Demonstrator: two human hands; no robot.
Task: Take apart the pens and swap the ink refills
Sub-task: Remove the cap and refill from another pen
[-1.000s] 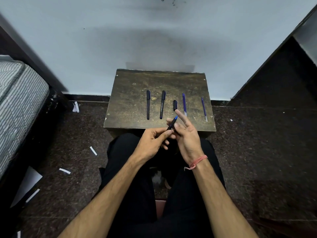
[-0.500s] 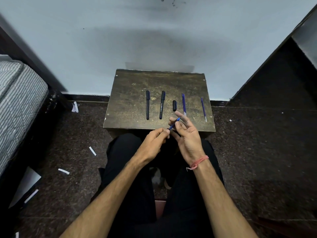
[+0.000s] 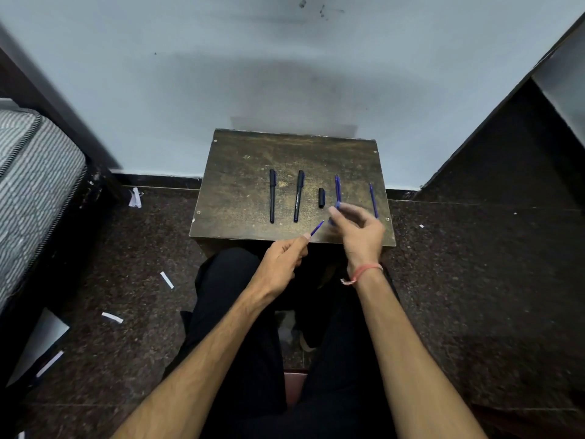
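A pale wall (image 3: 285, 74) and dark floor (image 3: 474, 280) surround one brown bench (image 3: 240, 172). On it lie two black pens (image 3: 272, 196), two blue refills (image 3: 337, 188) and one cap (image 3: 321, 198). The left hand (image 3: 281, 258) pinches a blue refill (image 3: 317, 230). The right hand (image 3: 361, 232) is blurred; I cannot tell its grip.

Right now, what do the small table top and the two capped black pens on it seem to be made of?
Table top: probably wood or board with a worn dark finish; mottled golden scuffs, screw heads at the corners. Capped black pens: likely plastic, smooth, slightly glossy; pale print along one barrel.
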